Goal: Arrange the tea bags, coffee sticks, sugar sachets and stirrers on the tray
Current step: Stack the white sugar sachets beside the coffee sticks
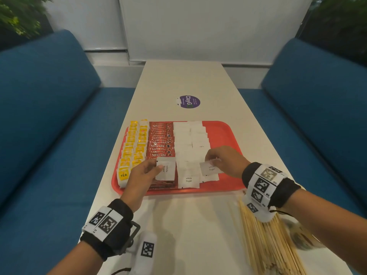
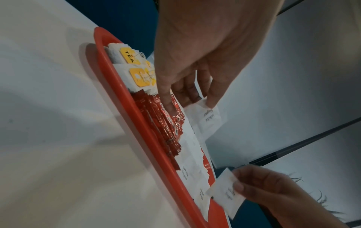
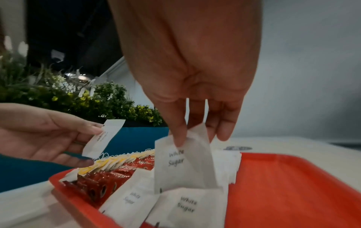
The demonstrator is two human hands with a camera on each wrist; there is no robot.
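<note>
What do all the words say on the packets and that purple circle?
"TEA": yellow tag of the nearest tea bag.
"NESCAFE": red coffee sticks.
"White Sugar": sugar sachet in the left hand, the sachet in the right hand, and a sachet lying on the tray.
"ClayG": purple sticker on the table; its small print is too tiny to read.
Black-and-white square codes on the wristbands: no words.

Head view high over the table, facing down; both wrist views close, sharing the tray [image 1: 228, 133].
</note>
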